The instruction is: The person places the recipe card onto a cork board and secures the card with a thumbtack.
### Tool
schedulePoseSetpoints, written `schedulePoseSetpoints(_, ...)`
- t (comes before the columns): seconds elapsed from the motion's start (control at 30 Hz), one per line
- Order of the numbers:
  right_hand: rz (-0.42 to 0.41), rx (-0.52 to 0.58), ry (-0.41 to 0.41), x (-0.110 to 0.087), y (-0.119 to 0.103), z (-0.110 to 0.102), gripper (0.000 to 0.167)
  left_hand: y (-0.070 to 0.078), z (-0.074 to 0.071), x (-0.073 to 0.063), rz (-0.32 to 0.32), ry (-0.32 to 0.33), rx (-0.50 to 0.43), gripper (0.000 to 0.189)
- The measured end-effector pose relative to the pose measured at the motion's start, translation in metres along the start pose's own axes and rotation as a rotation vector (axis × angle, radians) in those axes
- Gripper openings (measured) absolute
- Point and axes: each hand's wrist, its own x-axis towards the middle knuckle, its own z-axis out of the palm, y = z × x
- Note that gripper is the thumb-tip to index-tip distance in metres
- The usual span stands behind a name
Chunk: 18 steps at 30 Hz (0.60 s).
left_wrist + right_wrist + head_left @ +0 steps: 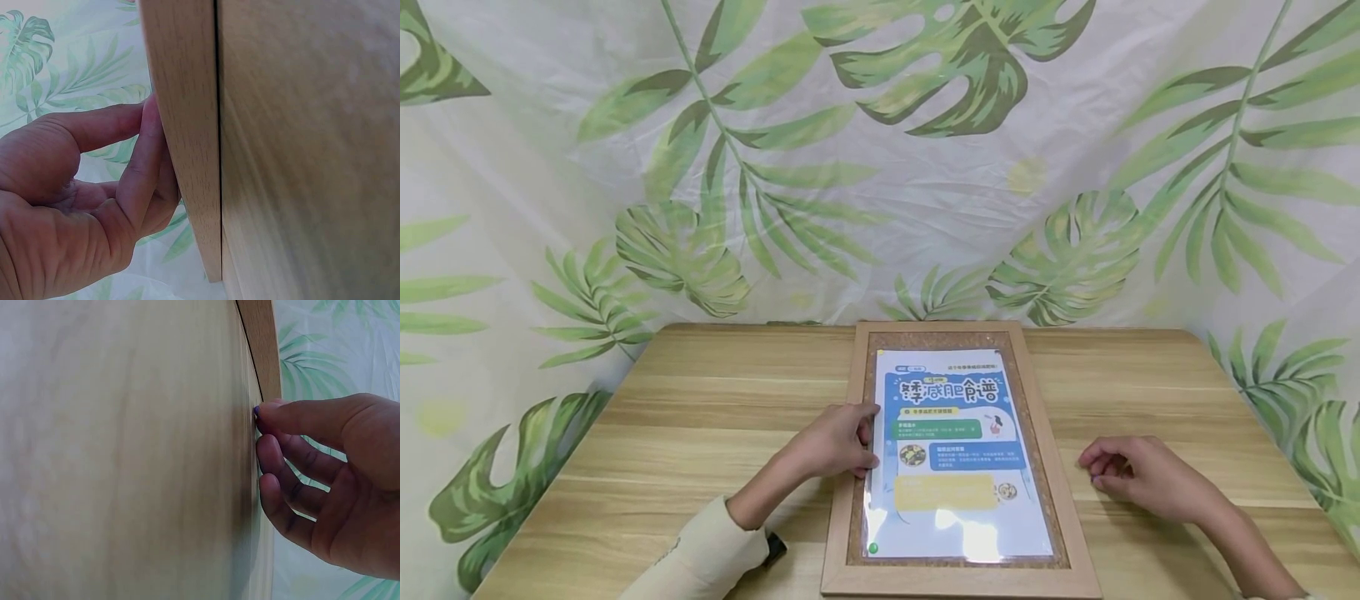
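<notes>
A printed sheet point(955, 525) with a blue design and a glossy cover lies on a cork board point(940, 341) in a light wood frame point(1060, 467). My left hand point(835, 437) rests its thumb and index finger, spread apart, on the sheet's left edge. In the left wrist view, the near side of the frame partly hides those fingertips. To the right of the board, low over the table, my right hand point(1157, 479) pinches a small purple pushpin point(256, 410), mostly covered by the fingertips. A green pushpin point(873, 547) sits at the sheet's bottom left corner, a yellow pushpin point(881, 352) at its top left.
The board lies on a wood-grain table point(737, 383), its far end close to the table's back edge. Behind hangs a leaf-patterned curtain point(925, 208). A small black object point(775, 548) shows beside the left sleeve point(707, 554).
</notes>
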Motion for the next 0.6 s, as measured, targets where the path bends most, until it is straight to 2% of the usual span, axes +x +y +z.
schedulePoseSetpoints(0.6, 0.032, -0.028, 0.02, -0.001, -0.011, 0.0, 0.013, -0.001, 0.0, 0.001, -0.009, 0.0, -0.009, 0.081)
